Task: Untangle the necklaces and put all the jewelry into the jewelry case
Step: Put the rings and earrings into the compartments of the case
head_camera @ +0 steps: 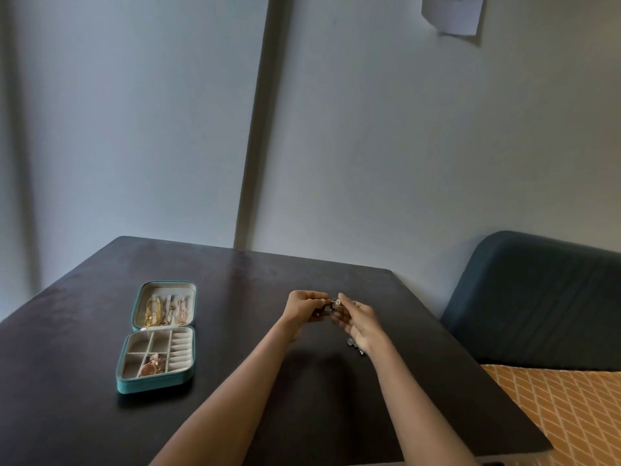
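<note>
Dark wood makes up the table [235, 331] that fills the lower part of what we see, its far edge close against a pale grey-blue wall [369, 146]. To the right, beside the table, we see a dark blue upholstered seat back [537, 297] and, nearer us, an orange cushion [571, 415] with a pale diamond pattern. High on the wall hangs a sheet of paper [453, 11].

On the left part of the table lies the teal jewelry case [156, 338], opened flat. Its far half, the lid, holds gold and rose-coloured necklaces [166, 311] hanging side by side. In its near half, split into compartments, we see a rose-gold piece [153, 364] resting in a front compartment beside the ring rolls.

Our two bare forearms reach out over the middle of the table, well apart from the case. Our left hand [304, 309] has its fingers curled and pinches one end of a small dark, beaded piece of jewelry [331, 306]; our right hand [359, 322] pinches its other end between thumb and fingertips, so both hands are grasping it just above the table. More of this jewelry [354, 346] shows below our right wrist, though we cannot tell whether it hangs or touches the table.
</note>
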Motion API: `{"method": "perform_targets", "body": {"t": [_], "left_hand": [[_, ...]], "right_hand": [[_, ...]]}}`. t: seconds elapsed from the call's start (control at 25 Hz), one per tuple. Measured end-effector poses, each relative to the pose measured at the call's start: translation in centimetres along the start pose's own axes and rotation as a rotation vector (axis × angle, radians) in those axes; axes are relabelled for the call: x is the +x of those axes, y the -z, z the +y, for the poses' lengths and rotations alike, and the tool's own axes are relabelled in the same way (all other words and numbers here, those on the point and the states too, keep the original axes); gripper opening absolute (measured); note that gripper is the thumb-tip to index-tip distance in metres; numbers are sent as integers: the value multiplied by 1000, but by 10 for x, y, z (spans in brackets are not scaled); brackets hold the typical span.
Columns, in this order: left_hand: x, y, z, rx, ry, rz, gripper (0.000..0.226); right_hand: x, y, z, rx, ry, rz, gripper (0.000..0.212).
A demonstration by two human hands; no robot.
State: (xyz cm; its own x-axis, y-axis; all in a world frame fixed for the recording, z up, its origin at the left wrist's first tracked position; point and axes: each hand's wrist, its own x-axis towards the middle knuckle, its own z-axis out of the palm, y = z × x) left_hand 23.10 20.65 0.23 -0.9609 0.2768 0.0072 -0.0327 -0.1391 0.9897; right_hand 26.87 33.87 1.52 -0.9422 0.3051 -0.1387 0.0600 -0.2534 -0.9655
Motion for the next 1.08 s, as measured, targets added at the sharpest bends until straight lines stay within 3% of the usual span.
{"method": "perform_targets", "body": {"t": [0.24, 0.48, 0.68, 0.8, 0.92, 1.08], "left_hand": [[-28, 53, 11, 152, -88, 45, 14], [-57, 118, 32, 303, -142, 187, 17], [-88, 180, 41, 400, -105, 223, 19], [-104, 221, 48, 399, -101, 424, 21], [-125, 253, 45, 600, -32, 579, 20], [-132, 253, 32, 747, 114, 559, 23]], "right_hand": [[-18, -70, 5, 36, -108, -59, 18], [-46, -126, 21, -38, 11, -196, 13], [-66, -180, 43, -282, 135, -226, 5], [-74, -213, 65, -419, 159, -253, 12], [-81, -237, 91, -662, 215, -269, 17], [-95, -244, 101, -761, 269, -229, 20]]}}
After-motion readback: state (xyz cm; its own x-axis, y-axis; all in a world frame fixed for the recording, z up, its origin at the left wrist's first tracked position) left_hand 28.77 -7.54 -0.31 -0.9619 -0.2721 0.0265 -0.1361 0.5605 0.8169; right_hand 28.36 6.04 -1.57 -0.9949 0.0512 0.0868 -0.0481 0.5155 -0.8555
